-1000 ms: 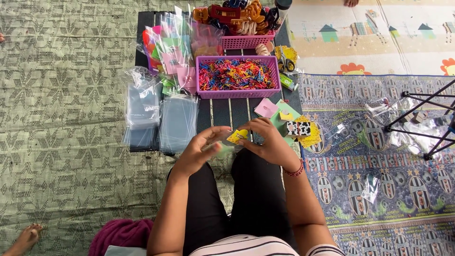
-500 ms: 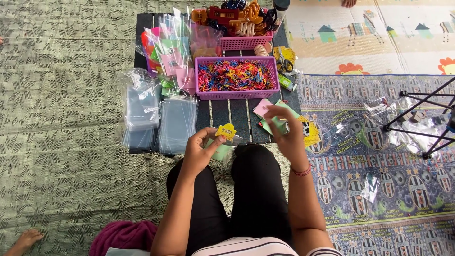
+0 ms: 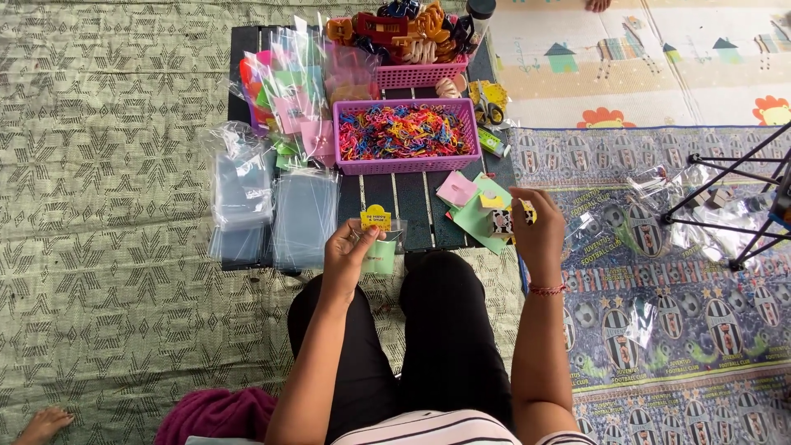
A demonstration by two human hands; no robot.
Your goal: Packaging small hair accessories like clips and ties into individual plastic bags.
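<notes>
My left hand (image 3: 346,255) holds a small clear packet (image 3: 380,243) with a green card inside and a yellow header tag on top, just above my knees. My right hand (image 3: 537,229) has reached to the right edge of the low black slatted table (image 3: 409,206) and pinches a small yellow and black piece at a pile of yellow cards. Beside it lie a black-and-white patterned cube (image 3: 499,222), a green card (image 3: 476,218) and a pink card (image 3: 456,189).
A purple basket of several coloured rubber bands (image 3: 406,133) sits mid-table, a pink basket of hair claws (image 3: 412,41) behind it. Stacks of clear sleeves (image 3: 306,216) and filled packets (image 3: 288,91) lie left. A black tripod (image 3: 733,198) stands on the right mat. Another person's hand (image 3: 41,424) shows bottom left.
My hands have parted. The right one let go of the packet and swung right to the yellow cards. The left one kept the packet and lifted it slightly.
</notes>
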